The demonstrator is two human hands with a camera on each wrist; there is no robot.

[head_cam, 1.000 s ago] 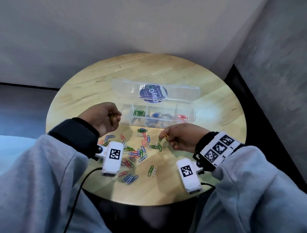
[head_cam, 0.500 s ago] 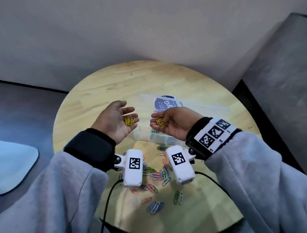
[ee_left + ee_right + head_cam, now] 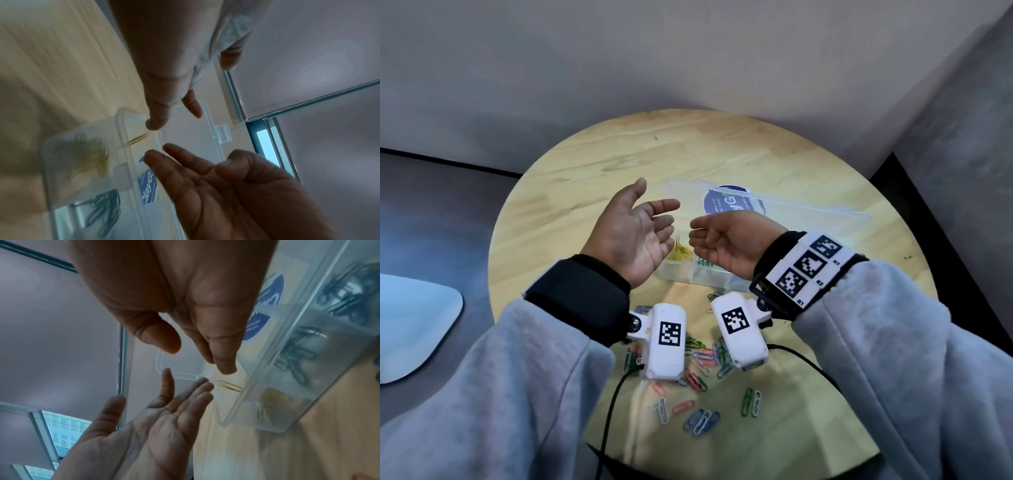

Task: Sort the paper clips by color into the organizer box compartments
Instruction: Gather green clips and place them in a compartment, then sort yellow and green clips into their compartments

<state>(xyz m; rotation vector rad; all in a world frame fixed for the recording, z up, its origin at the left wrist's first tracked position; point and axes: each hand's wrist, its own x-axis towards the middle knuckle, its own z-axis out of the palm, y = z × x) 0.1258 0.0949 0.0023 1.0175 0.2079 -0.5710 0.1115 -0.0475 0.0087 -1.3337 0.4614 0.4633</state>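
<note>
Lid label [image 3: 729, 205] reads "VG"; both hands empty w/ fingers [image 3: 661, 219] spread

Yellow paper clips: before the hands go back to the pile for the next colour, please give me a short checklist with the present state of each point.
1. Left hand empty, fingers straight: ok.
2. Right hand empty, palm open: ok.
3. Yellow paper clips inside the end compartment of the clear plastic organizer box: ok, though a few look blurred in the wrist views, perhaps falling.
4. Transparent lid lying open behind the box: ok.
5. Green paper clips alone in the neighbouring compartment: ok.
6. No yellow clip left in the mixed pile of coloured paper clips on the round wooden table: cannot tell, the wrist cameras hide part.
</note>
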